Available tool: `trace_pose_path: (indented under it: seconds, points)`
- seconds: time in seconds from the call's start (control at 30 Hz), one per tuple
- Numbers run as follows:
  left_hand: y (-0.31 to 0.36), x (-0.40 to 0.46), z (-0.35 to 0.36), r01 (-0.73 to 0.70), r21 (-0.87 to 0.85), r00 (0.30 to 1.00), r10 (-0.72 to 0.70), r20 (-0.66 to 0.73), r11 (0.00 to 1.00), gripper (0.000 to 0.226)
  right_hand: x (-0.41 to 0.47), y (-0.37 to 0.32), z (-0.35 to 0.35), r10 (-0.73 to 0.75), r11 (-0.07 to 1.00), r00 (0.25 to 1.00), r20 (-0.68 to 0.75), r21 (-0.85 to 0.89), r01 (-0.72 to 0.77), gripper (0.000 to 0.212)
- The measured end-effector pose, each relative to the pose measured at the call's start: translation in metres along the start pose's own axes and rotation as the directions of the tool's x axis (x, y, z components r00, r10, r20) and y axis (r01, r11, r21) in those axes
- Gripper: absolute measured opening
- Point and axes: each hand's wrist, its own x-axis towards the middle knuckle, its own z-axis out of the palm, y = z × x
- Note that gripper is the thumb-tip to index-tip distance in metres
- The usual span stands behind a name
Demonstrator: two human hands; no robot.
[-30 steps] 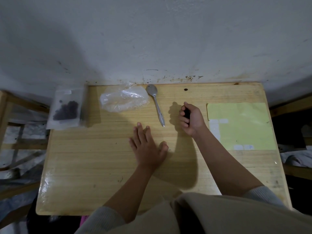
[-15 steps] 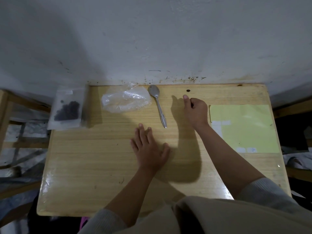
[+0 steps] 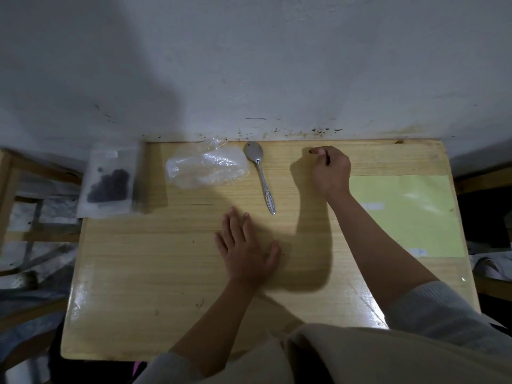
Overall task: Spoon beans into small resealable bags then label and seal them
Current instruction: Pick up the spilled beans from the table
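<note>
The pale wooden table (image 3: 138,273) is the reference surface; its far edge meets a grey wall. On the table's right side lies the yellow-green label backing sheet (image 3: 410,217), carrying a few white labels. At the far-left corner, overhanging the table edge, lies the small clear resealable bag of dark beans (image 3: 109,184). A crumpled clear plastic bag (image 3: 205,169) lies at the far middle of the table, with the silver metal spoon (image 3: 261,178) just beside it, bowl toward the wall.

The left hand (image 3: 246,256) rests flat on the table centre, fingers extended and close together, holding nothing. The right hand (image 3: 329,170) is at the far edge, fingers curled, fingertips pressed to the wood; a small dark item shows at the thumb tip, but whether it is pinched cannot be determined.

Risk: the bean bag overhangs the edge; a nudge could drop it. A loose bean may roll off the far edge if the pinch slips.
</note>
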Motion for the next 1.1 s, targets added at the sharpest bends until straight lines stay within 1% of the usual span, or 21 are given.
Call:
trace_pose_path:
  seconds: [0.03, 0.13, 0.17, 0.23, 0.37, 0.43, 0.53, 0.63, 0.73, 0.9, 1.1]
  points:
    - [0.0, 0.0, 0.0, -0.002, 0.001, 1.0, 0.002, 0.0, 1.0, 0.084, 0.0, 0.0, 0.001, 0.03, 0.999, 0.999, -0.015, 0.04, -0.03, 0.031]
    - [0.0, 0.0, -0.001, 0.002, 0.003, 1.0, -0.002, -0.005, 1.0, 0.084, -0.002, -0.003, 0.001, 0.098, 0.985, 0.994, -0.053, 0.147, -0.089, 0.05]
    - [0.0, 0.0, -0.001, 0.002, 0.003, 1.0, -0.002, -0.008, 1.0, 0.084, -0.002, -0.003, 0.001, 0.11, 0.982, 0.992, -0.06, 0.159, -0.099, 0.053]
    - [0.001, 0.0, -0.001, -0.002, -0.003, 1.0, 0.002, -0.011, 1.0, 0.084, -0.002, -0.003, 0.001, 0.118, 0.983, 0.991, -0.061, 0.152, -0.108, 0.049]
    - [0.002, 0.001, -0.001, 0.003, -0.009, 1.0, -0.003, -0.013, 1.0, 0.084, 0.001, 0.002, 0.0, 0.047, 0.998, 0.997, -0.063, 0.05, -0.044, 0.036]
    - [0.002, 0.0, -0.001, 0.007, -0.008, 1.0, -0.007, -0.012, 1.0, 0.084, 0.001, 0.003, 0.001, 0.014, 1.0, 0.998, -0.065, 0.008, -0.014, 0.034]
    - [0.001, 0.0, -0.001, 0.007, -0.008, 1.0, -0.007, -0.012, 1.0, 0.084, 0.0, 0.002, 0.0, -0.05, 0.997, 0.994, -0.092, -0.057, 0.045, 0.038]
    - [0.001, 0.0, 0.0, 0.006, 0.0, 1.0, -0.006, -0.012, 1.0, 0.083, -0.001, -0.002, 0.0, -0.057, 0.995, 0.993, -0.101, -0.085, 0.048, 0.026]
    - [0.001, 0.0, 0.0, 0.002, 0.0, 1.0, -0.002, -0.018, 1.0, 0.083, -0.001, -0.006, 0.0, -0.115, 0.985, 0.989, -0.098, -0.137, 0.101, 0.022]
    - [0.001, 0.0, -0.001, -0.003, -0.002, 1.0, 0.003, -0.026, 1.0, 0.082, 0.006, -0.007, 0.001, -0.096, 0.957, 0.995, -0.016, -0.275, 0.088, 0.022]
    - [0.0, 0.0, -0.001, -0.014, -0.011, 1.0, 0.014, -0.027, 1.0, 0.083, 0.008, -0.005, 0.005, -0.113, 0.918, 0.994, 0.003, -0.382, 0.106, 0.026]
